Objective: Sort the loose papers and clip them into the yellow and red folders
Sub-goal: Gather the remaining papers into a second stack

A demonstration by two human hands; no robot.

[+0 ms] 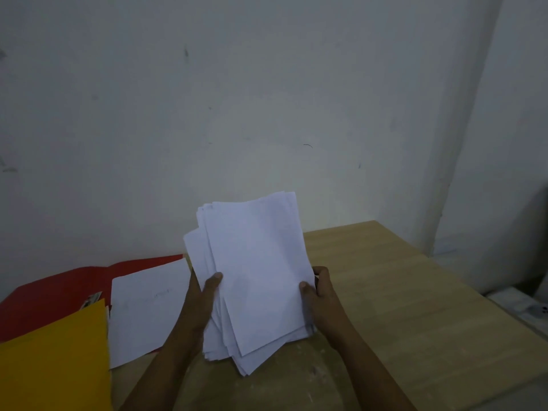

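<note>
The left hand (204, 295) and right hand (318, 289) clamp an uneven paper stack (255, 277) between thumbs and curled fingers, above the table (400, 292). Left of the left fingers, 1 sheet (145, 310) lies on the open red folder (53, 298), beside the yellow folder (53, 360).

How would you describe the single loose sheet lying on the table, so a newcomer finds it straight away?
Start at the wooden table and go to its left end, where the open red folder lies flat. The single sheet rests on that folder's right half, just right of the yellow folder. Unlike the paper stack gripped by the left hand and right hand, it lies alone and unheld.
</note>
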